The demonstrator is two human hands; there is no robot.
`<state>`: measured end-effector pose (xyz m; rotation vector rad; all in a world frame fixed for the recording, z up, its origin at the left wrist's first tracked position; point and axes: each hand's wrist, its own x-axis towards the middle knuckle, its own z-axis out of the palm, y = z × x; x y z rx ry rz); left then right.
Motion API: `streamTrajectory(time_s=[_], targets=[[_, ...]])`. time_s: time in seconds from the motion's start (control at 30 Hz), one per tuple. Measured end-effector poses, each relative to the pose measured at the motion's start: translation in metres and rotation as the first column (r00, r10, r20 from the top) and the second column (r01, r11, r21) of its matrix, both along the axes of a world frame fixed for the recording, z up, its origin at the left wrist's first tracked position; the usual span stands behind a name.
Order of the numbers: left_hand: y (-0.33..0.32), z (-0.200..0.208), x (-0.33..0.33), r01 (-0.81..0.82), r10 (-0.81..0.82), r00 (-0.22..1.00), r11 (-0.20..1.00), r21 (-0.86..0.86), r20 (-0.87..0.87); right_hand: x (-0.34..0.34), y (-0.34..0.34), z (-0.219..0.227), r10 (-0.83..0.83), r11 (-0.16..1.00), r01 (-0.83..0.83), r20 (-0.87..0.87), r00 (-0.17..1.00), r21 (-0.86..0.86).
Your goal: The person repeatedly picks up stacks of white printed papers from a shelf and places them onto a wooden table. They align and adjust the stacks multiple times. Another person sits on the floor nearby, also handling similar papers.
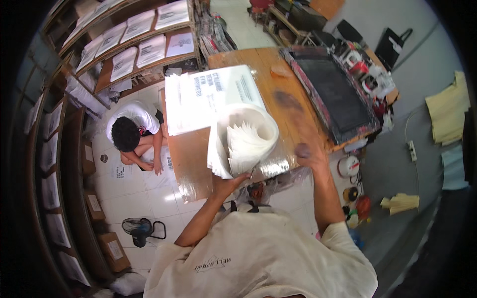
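A thick bundle of white sheets (244,144) is curled over on itself at the near edge of a wooden table (194,164). My left hand (231,185) is closed on the bundle's near edge, thumb along the bottom; its other fingers are mostly hidden. To the right, my right hand (309,151) is over the tabletop, apart from the bundle. Motion smears its fingers, so their pose does not show. Behind the bundle, partly covered by it, lies a flat stack of white printed sheets (226,82).
A dark framed printing screen (333,92) lies along the table's right side, beside containers (370,82). A person (130,130) crouches on the floor at left, near a fan (141,231). Shelves (112,69) hold printed sheets. Cardboard boxes (113,251) line the left.
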<state>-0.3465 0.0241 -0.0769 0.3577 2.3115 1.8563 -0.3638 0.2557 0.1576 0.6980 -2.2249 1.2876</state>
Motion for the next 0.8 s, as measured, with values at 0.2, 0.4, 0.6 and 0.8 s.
streamTrajectory(time_s=[0.2,0.4,0.6,0.8], targets=[[0.007,0.028,0.01,-0.012,0.006,0.992,0.999,-0.042,-0.127,-0.032,-0.057,-0.013,0.015,0.694,-0.044,0.046,0.999,0.719],[0.02,0.027,0.013,0.053,-0.074,0.979,0.992,0.114,0.192,-0.046,-0.077,0.012,0.026,0.698,-0.108,0.126,0.992,0.708],[0.021,0.024,0.009,-0.114,0.122,0.99,0.987,0.111,-0.071,-0.058,-0.081,0.024,0.13,0.768,-0.036,-0.1,0.986,0.64],[-0.005,-0.017,0.003,-0.052,0.057,0.996,0.996,0.067,-0.073,0.0,-0.009,-0.028,0.246,0.93,-0.183,0.17,0.954,-0.319]])
